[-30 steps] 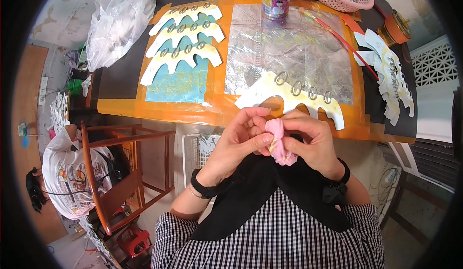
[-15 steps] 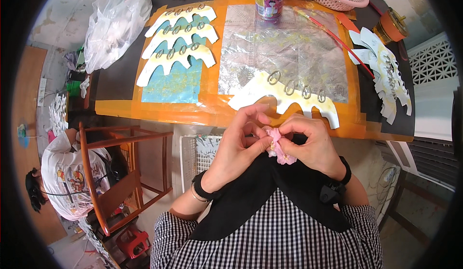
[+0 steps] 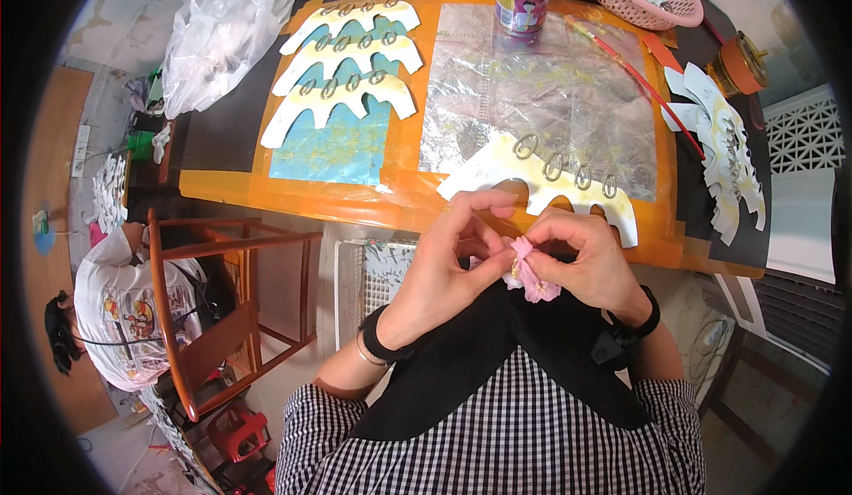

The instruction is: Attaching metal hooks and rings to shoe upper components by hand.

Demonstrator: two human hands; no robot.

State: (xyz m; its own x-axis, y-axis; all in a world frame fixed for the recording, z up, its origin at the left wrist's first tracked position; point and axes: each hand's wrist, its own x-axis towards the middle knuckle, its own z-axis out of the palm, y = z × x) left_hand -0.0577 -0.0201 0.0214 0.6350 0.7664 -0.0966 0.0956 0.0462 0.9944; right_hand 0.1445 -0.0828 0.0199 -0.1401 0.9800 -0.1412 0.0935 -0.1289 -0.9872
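Between the fingertips of both hands is a small pink fabric flower (image 3: 536, 285), soft and crumpled, with some yellow at its middle. My left hand (image 3: 441, 260) pinches it from the left with thumb and forefinger. On the other side, my right hand (image 3: 593, 260) grips it the same way, thumb pressed to the petals. Fingers hide the flower's upper part. Just beyond the hands, at the table's near edge, lies a white and yellow card strip (image 3: 486, 168) with a scalloped edge and several metal oval clips along it.
Three similar strips (image 3: 342, 95) lie on a blue sheet at left. Beyond are a plastic bag (image 3: 226, 42), a purple cup (image 3: 522, 2), a pink basket (image 3: 688, 7), a red brush (image 3: 635, 69) and a jar (image 3: 738, 64). A wooden chair (image 3: 213, 340) and a seated person (image 3: 133, 308) are at left.
The view has shifted slightly, so table things sit further right. Both hands keep their pinch on the flower, which has turned a little, its petals hanging toward the right.
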